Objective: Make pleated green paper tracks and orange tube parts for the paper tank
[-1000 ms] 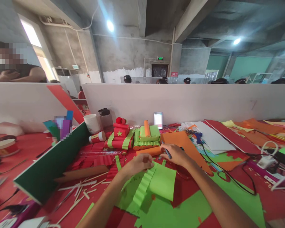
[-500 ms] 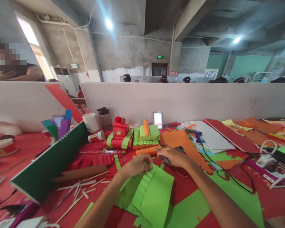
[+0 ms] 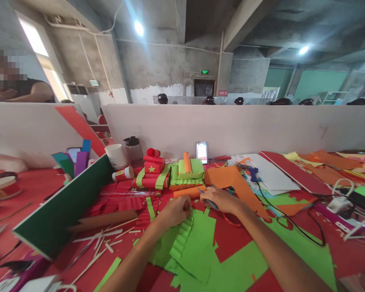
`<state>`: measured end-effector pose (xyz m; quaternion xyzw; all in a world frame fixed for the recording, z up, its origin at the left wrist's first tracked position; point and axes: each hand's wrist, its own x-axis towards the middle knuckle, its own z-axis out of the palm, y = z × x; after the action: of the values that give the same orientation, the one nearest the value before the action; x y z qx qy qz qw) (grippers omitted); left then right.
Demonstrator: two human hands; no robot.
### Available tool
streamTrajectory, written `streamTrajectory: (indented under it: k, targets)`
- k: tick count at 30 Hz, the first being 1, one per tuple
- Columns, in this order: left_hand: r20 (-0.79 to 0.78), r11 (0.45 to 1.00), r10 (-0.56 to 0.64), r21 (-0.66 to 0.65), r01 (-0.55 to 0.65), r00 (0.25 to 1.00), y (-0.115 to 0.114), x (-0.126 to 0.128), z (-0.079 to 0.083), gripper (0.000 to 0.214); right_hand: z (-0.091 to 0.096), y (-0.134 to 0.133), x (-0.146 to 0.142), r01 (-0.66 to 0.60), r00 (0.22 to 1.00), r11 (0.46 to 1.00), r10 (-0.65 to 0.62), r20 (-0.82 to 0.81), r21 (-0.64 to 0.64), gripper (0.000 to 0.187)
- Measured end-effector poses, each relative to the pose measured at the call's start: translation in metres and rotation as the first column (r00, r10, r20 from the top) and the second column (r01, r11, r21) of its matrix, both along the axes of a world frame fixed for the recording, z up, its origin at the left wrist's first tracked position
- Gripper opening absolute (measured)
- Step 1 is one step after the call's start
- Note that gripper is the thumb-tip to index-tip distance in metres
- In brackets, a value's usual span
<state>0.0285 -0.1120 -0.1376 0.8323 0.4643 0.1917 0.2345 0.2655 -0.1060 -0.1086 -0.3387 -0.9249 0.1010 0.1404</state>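
Note:
My left hand (image 3: 175, 211) is closed in a pinch on the top of a pleated green paper strip (image 3: 182, 237), which lies on a green paper sheet (image 3: 200, 243). My right hand (image 3: 220, 200) is closed around a blue pen (image 3: 207, 201), its tip near the strip's top end. Just beyond both hands lies an orange paper roll (image 3: 188, 192). Behind it stand a green paper tank (image 3: 187, 173) and a red paper tank (image 3: 152, 172) with a yellow star.
A green board (image 3: 63, 211) stands on edge at the left, with thin sticks (image 3: 100, 243) scattered before it. An orange paper sheet (image 3: 234, 184), a glue gun (image 3: 251, 172), black cables (image 3: 292, 227), a cup (image 3: 117, 156) and a phone (image 3: 202, 151) surround the work area. A white partition (image 3: 231, 125) runs behind.
My left hand has pulled the pleated strip and green sheet slightly up toward the orange roll; the sheet has shifted and folded lower. My right hand with the pen moved slightly left.

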Motion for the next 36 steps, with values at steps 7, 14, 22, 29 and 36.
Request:
streamTrajectory:
  k: [7, 14, 22, 29, 36]
  targets:
    - [0.095, 0.998, -0.009, 0.065, 0.003, 0.995, -0.011, 0.006, 0.021, 0.013, 0.009, -0.007, -0.006, 0.002, 0.883, 0.978, -0.1, -0.458, -0.209, 0.011]
    - [0.387, 0.999, -0.05, 0.021, 0.045, 0.921, -0.02, 0.016, 0.045, 0.028, 0.016, -0.013, -0.021, -0.129, 0.619, 0.931, -0.194, -0.761, -0.342, 0.021]
    - [0.412, 0.999, 0.024, 0.012, -0.031, 0.911, -0.018, 0.013, 0.041, 0.029, 0.013, -0.019, -0.035, -0.138, 0.55, 0.931, -0.212, -0.808, -0.338, 0.025]
    - [0.359, 0.98, 0.057, 0.156, -0.12, 0.932, -0.012, 0.011, 0.039, 0.024, 0.01, -0.006, -0.027, -0.115, 0.408, 0.914, -0.314, -0.857, -0.39, 0.036]
    - [0.358, 0.983, 0.036, 0.155, -0.097, 0.933, -0.011, 0.012, 0.036, 0.022, 0.007, -0.001, -0.019, -0.134, 0.478, 0.88, -0.346, -0.807, -0.456, 0.037]
